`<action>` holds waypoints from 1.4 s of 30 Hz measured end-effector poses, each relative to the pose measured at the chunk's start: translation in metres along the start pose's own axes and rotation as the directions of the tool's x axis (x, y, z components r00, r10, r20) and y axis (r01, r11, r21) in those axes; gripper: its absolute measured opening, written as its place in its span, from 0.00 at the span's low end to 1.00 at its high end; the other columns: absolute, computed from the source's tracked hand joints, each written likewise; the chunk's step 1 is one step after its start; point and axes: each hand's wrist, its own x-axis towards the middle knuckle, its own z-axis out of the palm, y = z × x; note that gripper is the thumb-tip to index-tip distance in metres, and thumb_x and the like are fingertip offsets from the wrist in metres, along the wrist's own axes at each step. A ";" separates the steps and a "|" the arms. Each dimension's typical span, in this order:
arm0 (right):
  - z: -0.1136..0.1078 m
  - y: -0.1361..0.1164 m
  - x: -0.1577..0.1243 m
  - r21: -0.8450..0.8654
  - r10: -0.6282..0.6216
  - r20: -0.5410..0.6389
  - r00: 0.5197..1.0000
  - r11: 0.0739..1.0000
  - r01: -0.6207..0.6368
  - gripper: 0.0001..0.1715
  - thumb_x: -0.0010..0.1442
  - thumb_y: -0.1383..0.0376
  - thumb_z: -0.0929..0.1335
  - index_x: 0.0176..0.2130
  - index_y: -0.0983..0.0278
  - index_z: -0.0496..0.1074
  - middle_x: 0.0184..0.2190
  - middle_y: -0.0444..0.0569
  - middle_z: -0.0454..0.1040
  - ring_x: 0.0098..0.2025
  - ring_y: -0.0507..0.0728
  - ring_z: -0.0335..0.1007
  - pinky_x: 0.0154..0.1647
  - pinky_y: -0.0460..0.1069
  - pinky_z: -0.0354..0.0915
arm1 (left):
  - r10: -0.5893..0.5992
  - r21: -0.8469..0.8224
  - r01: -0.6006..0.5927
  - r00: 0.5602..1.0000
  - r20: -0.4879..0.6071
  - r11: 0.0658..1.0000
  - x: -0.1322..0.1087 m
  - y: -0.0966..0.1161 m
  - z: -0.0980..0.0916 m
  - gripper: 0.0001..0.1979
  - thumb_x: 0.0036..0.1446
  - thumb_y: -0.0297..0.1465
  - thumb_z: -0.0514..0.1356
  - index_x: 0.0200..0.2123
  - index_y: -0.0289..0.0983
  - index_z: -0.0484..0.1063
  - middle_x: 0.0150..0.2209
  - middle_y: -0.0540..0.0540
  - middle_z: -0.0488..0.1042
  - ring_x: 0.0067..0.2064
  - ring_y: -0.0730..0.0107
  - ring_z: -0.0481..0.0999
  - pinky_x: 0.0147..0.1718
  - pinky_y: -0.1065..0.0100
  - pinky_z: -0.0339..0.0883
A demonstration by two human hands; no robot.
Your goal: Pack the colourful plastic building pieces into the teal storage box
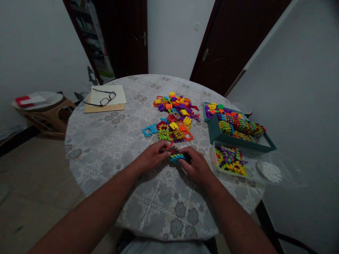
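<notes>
My left hand [153,156] and my right hand [196,165] meet at the middle of the round table [106,141]. Both pinch a small cluster of interlocking plastic pieces [175,154], red and blue, held just above the tablecloth. The fingers of both hands are curled around it. Just beyond the hands lies a loose pile of colourful building pieces [174,116], with a blue square piece [149,130] at its left edge.
A teal box [215,132] with assembled rows of pieces stands at the right, a clear plastic tray [230,160] of pieces in front of it. Glasses [104,98] lie on papers at the far left. A stool [50,113] stands left of the table.
</notes>
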 end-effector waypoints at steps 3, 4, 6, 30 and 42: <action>-0.004 0.000 0.000 -0.002 -0.021 -0.003 1.000 1.000 0.021 0.11 0.67 0.64 0.70 0.49 0.60 0.77 0.43 0.50 0.80 0.46 0.59 0.76 0.49 0.53 0.70 | -0.052 -0.077 0.058 0.996 0.073 0.995 -0.001 0.000 0.000 0.14 0.58 0.40 0.70 0.44 0.40 0.78 0.37 0.45 0.82 0.37 0.62 0.80 0.38 0.62 0.76; -0.005 -0.001 0.000 0.004 -0.019 -0.006 1.000 1.000 0.019 0.11 0.67 0.65 0.70 0.50 0.59 0.77 0.44 0.50 0.80 0.46 0.60 0.77 0.49 0.53 0.70 | -0.071 -0.090 0.081 0.992 0.101 0.993 -0.002 0.000 0.000 0.15 0.58 0.39 0.71 0.45 0.40 0.77 0.35 0.46 0.81 0.35 0.64 0.79 0.36 0.63 0.75; -0.007 -0.001 -0.001 0.023 -0.002 -0.012 1.000 1.000 0.003 0.13 0.67 0.65 0.71 0.51 0.59 0.77 0.46 0.50 0.81 0.47 0.60 0.77 0.50 0.54 0.71 | -0.082 -0.111 0.099 0.985 0.155 0.989 -0.004 0.000 0.000 0.15 0.59 0.40 0.71 0.46 0.40 0.77 0.36 0.46 0.81 0.35 0.65 0.80 0.36 0.64 0.74; 0.007 0.007 -0.007 -0.061 -0.148 0.007 0.989 0.987 0.148 0.32 0.67 0.71 0.72 0.67 0.55 0.71 0.63 0.58 0.71 0.59 0.64 0.75 0.57 0.59 0.76 | -0.185 -0.048 0.214 0.921 0.344 0.976 -0.011 0.009 -0.007 0.16 0.62 0.39 0.67 0.49 0.37 0.76 0.37 0.48 0.79 0.30 0.71 0.75 0.33 0.67 0.68; 0.011 -0.003 0.003 -0.056 -0.056 0.053 0.997 0.997 0.059 0.28 0.64 0.70 0.74 0.62 0.57 0.74 0.52 0.51 0.78 0.54 0.60 0.75 0.57 0.55 0.72 | -0.061 0.261 0.006 0.977 0.205 0.965 -0.006 0.010 -0.011 0.24 0.58 0.37 0.66 0.57 0.37 0.79 0.35 0.46 0.80 0.33 0.64 0.75 0.33 0.66 0.66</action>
